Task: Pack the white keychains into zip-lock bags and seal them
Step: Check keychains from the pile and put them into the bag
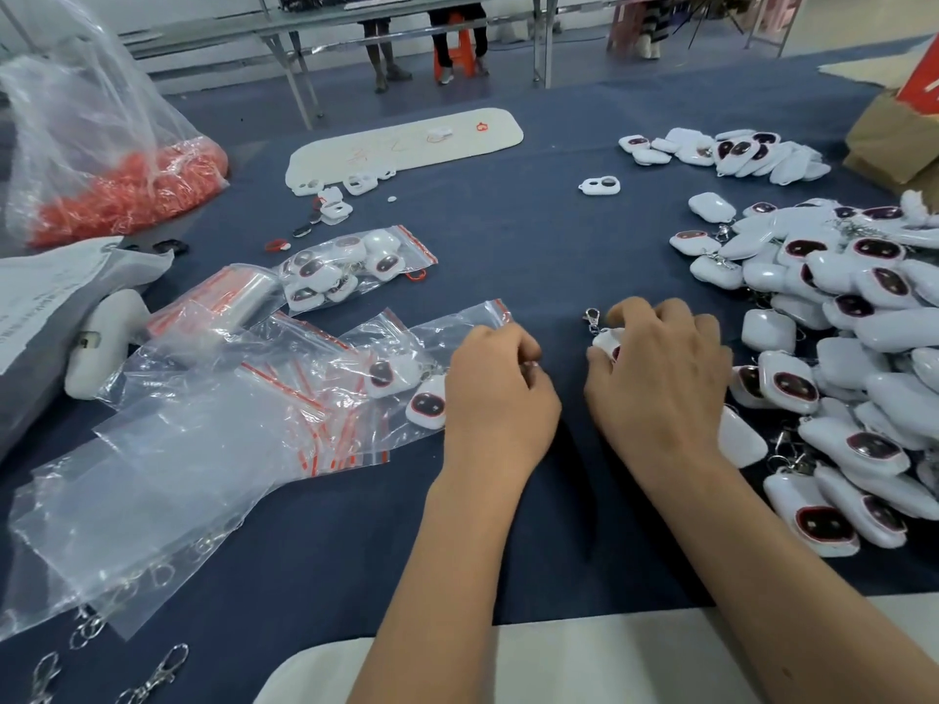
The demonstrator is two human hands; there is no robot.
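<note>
Fingers [645, 317] curled over keychain [604, 340], right hand [660, 378]; left hand [500, 383] pinching bag [447, 337] edge, bare cloth [533, 236] beyond keychain.

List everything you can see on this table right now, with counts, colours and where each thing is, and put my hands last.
Loose keychains: large pile, too many to count, white with dark faces, right side.
Smaller keychain heap: white, far right.
Filled zip-lock bag: one, clear with red strip, several keychains inside, left of centre.
Open zip-lock bag: one, clear, at least two keychains inside, by the left hand.
Empty zip-lock bags: a loose heap, clear with red strips, near left.
Big bag of orange rings: one, far left.
White tray: one, far centre.
Metal clasps: several, silver, near left edge.
Left hand: holds the open bag's edge.
Right hand: fingers curled round one keychain.
</note>
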